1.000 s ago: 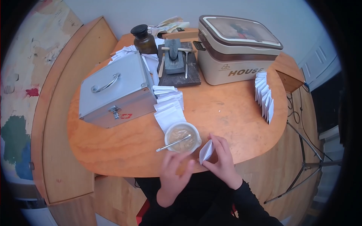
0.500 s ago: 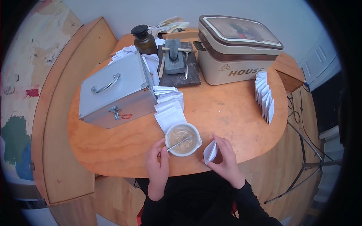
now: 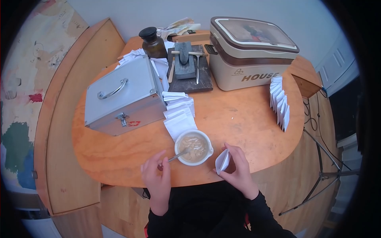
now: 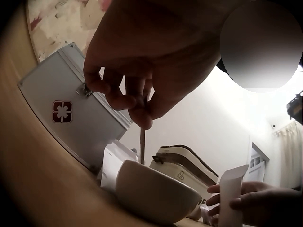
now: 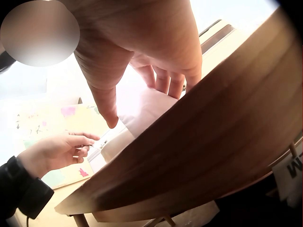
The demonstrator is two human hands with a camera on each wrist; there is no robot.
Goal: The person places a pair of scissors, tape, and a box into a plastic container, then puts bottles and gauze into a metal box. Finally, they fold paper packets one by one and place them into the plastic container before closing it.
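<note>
My left hand (image 3: pixel 156 180) pinches the handle of a slim metal spoon (image 3: pixel 177 156) between thumb and fingers. The spoon slants to the right, its far end inside a white bowl with a pouring lip (image 3: pixel 194 163). Greyish-beige, wet-looking matter with pale streaks fills much of the bowl. Just right of it, my right hand (image 3: pixel 241 176) holds a folded white paper packet (image 3: pixel 222 161) upright between thumb and fingers, its mouth spread and facing up. In the left wrist view the bowl (image 4: pixel 156 191) sits below the left fingertips, with the packet (image 4: pixel 230 194) off to the right.
Behind the bowl lies a row of white paper packets (image 3: pixel 179 123), beside a silver case (image 3: pixel 119 99). Another row of packets (image 3: pixel 280 104) stands at the table's right. Farther back are a brown bottle (image 3: pixel 154 47), a dark stone slab (image 3: pixel 204 84) and a beige box (image 3: pixel 238 73).
My left hand moved left, took the spoon that was resting across the bowl, and drew its handle out leftward. The right hand and packet shifted slightly right.
</note>
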